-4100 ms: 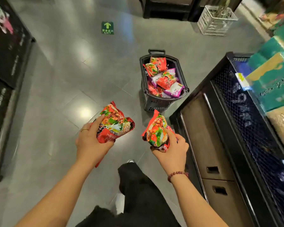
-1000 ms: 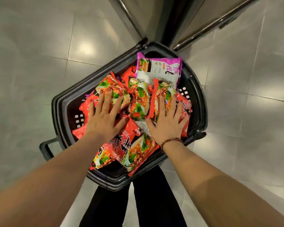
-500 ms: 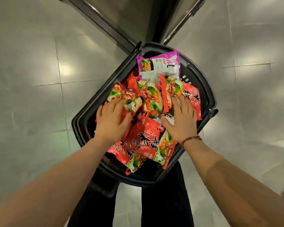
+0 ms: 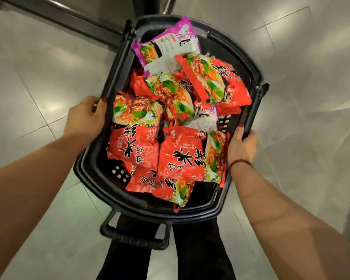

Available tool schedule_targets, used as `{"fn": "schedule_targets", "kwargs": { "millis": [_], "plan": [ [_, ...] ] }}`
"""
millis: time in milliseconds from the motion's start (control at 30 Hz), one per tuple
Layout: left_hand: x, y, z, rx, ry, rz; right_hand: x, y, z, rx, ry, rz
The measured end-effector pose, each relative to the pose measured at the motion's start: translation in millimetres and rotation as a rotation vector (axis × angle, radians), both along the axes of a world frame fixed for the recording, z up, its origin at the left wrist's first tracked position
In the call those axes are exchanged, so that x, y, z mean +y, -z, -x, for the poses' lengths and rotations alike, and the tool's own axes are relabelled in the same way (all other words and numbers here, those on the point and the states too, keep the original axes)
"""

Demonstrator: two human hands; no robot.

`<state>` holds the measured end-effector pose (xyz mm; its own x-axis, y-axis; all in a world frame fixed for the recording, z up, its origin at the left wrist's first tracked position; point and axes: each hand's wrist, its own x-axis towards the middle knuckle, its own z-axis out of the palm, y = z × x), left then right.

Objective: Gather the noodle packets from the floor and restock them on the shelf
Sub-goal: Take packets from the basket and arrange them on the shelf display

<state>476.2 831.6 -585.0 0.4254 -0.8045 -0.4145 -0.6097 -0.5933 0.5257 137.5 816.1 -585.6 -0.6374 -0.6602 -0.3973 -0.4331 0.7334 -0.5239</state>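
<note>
Noodle packets (image 4: 180, 158) are gathered in a shopping basket (image 4: 87, 170) clasped by fingers (image 4: 101, 104) of left hand (image 4: 83, 120) and right hand (image 4: 241, 148); shelving is awaited.

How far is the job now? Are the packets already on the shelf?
Gathering looks done: noodle packets fill the black basket, with none on the visible floor. In hand: left hand and right hand grip the basket's opposite rims. Left: restocking; every visible packet is in the basket, none on a shelf.

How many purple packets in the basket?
2 purple packets: one atop the pile, far end of the basket, one half-buried mid-pile. More may hide under red packets.
</note>
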Motion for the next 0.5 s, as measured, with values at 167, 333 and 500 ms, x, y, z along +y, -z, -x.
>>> {"fn": "schedule_targets", "kwargs": {
  "millis": [167,333,500],
  "plan": [
    [-13.7,17.4,9.6,-0.017,-0.078,-0.001,-5.2,14.2,5.1,0.061,0.052,0.092],
    [-17.9,19.6,16.2,-0.048,-0.153,-0.042,-7.3,20.7,7.5,0.085,0.127,0.003],
    [-21.5,11.8,36.0,-0.060,-0.240,-0.063,-8.6,23.1,24.4,0.038,0.124,0.030]
  ]
}}
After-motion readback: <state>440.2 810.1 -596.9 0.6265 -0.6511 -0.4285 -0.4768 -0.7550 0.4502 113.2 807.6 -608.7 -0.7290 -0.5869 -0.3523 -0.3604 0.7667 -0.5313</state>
